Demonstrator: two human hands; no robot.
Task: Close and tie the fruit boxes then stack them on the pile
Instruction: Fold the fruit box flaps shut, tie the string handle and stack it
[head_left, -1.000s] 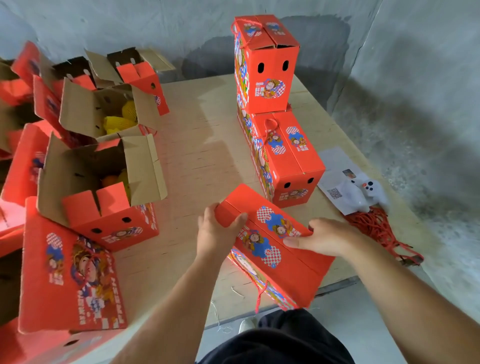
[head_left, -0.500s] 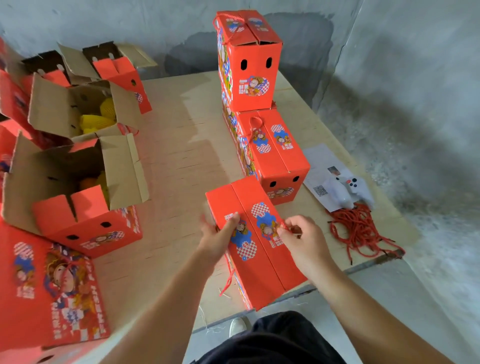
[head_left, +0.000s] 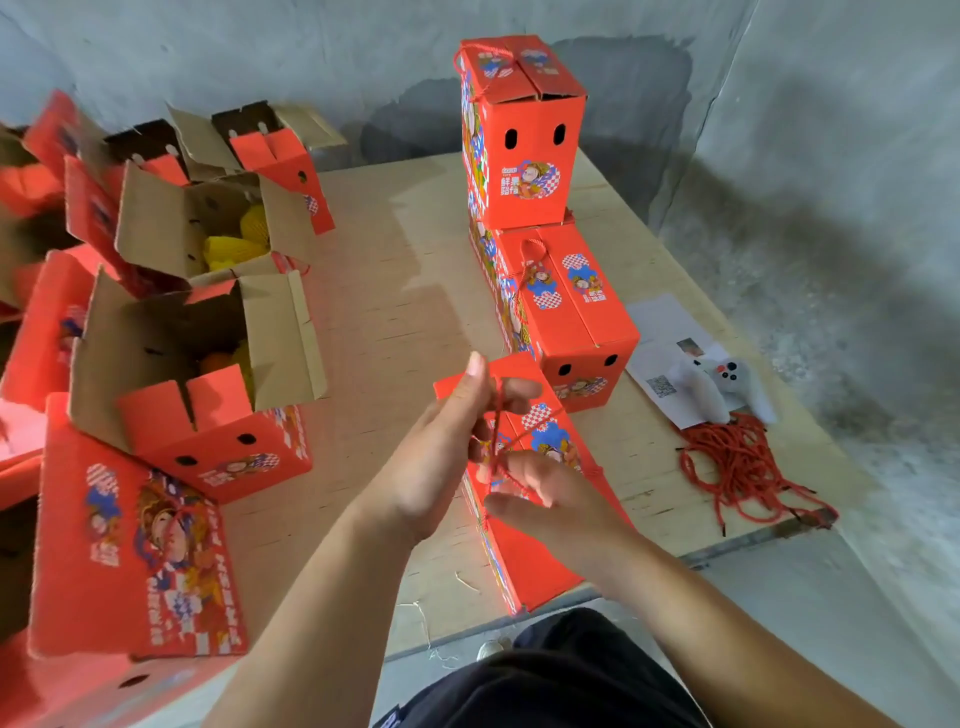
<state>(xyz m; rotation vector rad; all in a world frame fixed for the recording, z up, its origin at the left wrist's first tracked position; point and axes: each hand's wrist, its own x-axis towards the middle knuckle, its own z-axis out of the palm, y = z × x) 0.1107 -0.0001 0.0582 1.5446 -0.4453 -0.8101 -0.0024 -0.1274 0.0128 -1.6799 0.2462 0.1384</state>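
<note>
A closed red fruit box (head_left: 540, 566) lies on the plywood table (head_left: 395, 312) at its near edge, flaps shut. Over its top, my left hand (head_left: 447, 447) and my right hand (head_left: 545, 499) both pinch a thin red cord (head_left: 496, 431) stretched between them. Behind it stands the pile: one tied box (head_left: 566, 312) lying flat and another tied box (head_left: 519, 130) upright on top of it. On the left, open boxes (head_left: 197, 379) show yellow-wrapped and orange fruit inside.
A heap of red cords (head_left: 737, 467) lies at the table's right edge beside a white plush toy (head_left: 717, 384) and paper sheets (head_left: 660, 322). More open and flat red boxes (head_left: 130, 551) crowd the left. Concrete walls stand behind and to the right.
The box has been set flat on the table. Both hands left its sides and rose above its top, now drawing the red cord taut between them.
</note>
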